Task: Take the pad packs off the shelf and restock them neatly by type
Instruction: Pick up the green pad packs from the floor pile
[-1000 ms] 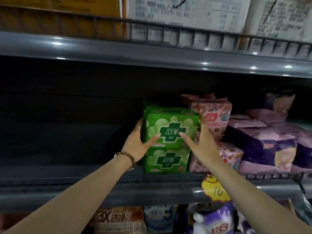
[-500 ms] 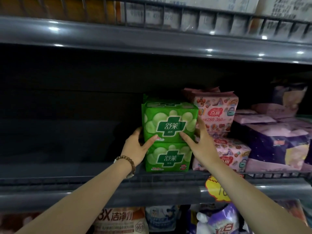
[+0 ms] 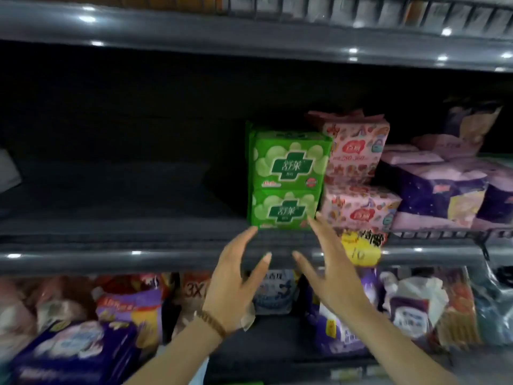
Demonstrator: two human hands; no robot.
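Two green pad packs stand stacked on the dark shelf [image 3: 111,254], an upper green pack [image 3: 288,161] on a lower green pack [image 3: 284,209]. Right beside them two pink patterned packs [image 3: 358,151] are stacked, then purple packs [image 3: 441,190]. My left hand [image 3: 236,282] and my right hand [image 3: 330,270] hover in front of the shelf's front rail, below the green stack. Fingers of both are spread and neither holds anything. A bead bracelet sits on my left wrist.
The shelf's left half is dark and bare, with a pale object [image 3: 8,170] at its far left edge. A yellow price tag [image 3: 361,250] hangs on the rail. The lower shelf holds detergent pouches [image 3: 408,309] and purple packs [image 3: 75,351]. An upper shelf rail [image 3: 249,43] runs overhead.
Both hands have let go of the upper green pack and drawn back and down from the shelf. The green stack stays in place. The view has tilted downward.
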